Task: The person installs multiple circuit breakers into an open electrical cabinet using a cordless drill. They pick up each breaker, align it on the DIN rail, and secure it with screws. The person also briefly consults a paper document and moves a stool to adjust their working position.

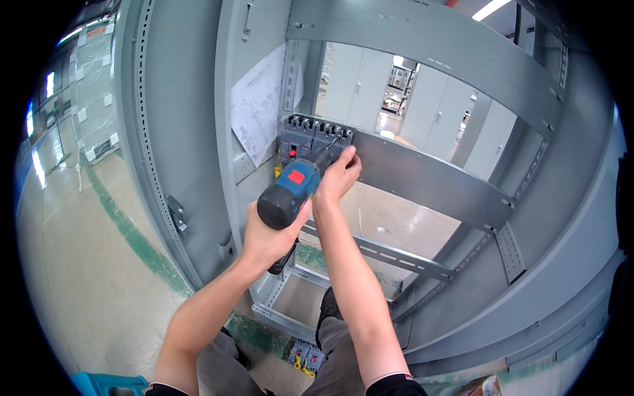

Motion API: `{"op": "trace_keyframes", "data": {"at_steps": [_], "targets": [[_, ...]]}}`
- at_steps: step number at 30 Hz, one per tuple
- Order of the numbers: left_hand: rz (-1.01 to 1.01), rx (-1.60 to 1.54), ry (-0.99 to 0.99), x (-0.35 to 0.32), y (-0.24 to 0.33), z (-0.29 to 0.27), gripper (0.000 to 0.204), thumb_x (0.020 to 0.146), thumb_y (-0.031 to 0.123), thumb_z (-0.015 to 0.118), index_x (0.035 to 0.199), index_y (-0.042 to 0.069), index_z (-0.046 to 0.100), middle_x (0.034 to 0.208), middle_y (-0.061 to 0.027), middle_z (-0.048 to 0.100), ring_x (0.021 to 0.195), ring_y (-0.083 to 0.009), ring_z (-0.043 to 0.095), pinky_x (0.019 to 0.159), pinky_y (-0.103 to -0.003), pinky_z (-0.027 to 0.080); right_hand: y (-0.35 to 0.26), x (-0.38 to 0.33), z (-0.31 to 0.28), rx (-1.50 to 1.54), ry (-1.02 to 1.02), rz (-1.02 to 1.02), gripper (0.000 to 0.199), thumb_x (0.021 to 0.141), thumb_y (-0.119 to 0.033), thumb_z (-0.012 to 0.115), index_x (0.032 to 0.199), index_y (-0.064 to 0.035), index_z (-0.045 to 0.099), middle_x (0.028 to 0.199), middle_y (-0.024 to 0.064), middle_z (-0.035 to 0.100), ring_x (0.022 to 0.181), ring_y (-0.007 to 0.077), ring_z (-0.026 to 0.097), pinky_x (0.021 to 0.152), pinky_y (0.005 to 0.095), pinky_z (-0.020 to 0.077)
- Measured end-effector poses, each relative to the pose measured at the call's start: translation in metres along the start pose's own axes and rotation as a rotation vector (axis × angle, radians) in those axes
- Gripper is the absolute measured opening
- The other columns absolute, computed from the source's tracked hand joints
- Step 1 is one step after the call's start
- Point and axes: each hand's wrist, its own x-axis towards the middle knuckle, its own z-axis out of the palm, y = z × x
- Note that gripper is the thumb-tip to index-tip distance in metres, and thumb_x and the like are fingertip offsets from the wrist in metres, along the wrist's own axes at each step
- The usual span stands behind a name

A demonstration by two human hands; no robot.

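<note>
My left hand (267,234) is wrapped around the handle of a blue and black cordless drill (285,195) with a red patch on top. The drill's front points up and away, its bit reaching the right-hand one of two dark grey circuit breakers (297,138). These sit side by side at the left end of a metal crossbar (422,173), with a row of terminals along their tops. Beside the drill's nose, my right hand (338,177) has its fingers curled by the breaker's right edge. Whatever those fingers pinch is hidden.
The grey cabinet frame surrounds my arms, with an upper beam (422,33) and a lower slotted rail (376,251). A paper drawing (254,99) hangs on the left wall. More breakers with yellow wires (305,358) lie near my feet. A teal stool (109,384) stands lower left.
</note>
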Motion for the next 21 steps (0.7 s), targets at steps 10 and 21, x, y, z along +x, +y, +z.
{"op": "trace_keyframes", "data": {"at_steps": [10, 21], "targets": [[0.0, -0.023, 0.1, -0.005, 0.001, 0.001, 0.017, 0.081, 0.013, 0.072, 0.087, -0.002, 0.068, 0.069, -0.0043, 0.068, 0.065, -0.0085, 0.061, 0.061, -0.029, 0.05, 0.017, -0.004, -0.015, 0.927, -0.265, 1.045, 0.074, 0.09, -0.065, 0.047, 0.132, -0.0043, 0.049, 0.136, 0.0204, 0.043, 0.119, 0.0327, 0.047, 0.102, 0.0518, 0.0404], [0.025, 0.113, -0.042, -0.011, -0.008, -0.01, 0.022, 0.084, 0.017, 0.073, 0.095, 0.001, 0.064, 0.075, 0.0, 0.062, 0.061, -0.007, 0.056, 0.055, -0.025, 0.047, 0.047, -0.003, -0.024, 0.887, -0.349, 0.87, 0.07, 0.092, -0.067, 0.041, 0.129, -0.0099, 0.053, 0.129, 0.0123, 0.053, 0.12, 0.0299, 0.048, 0.107, 0.0471, 0.0359]]}}
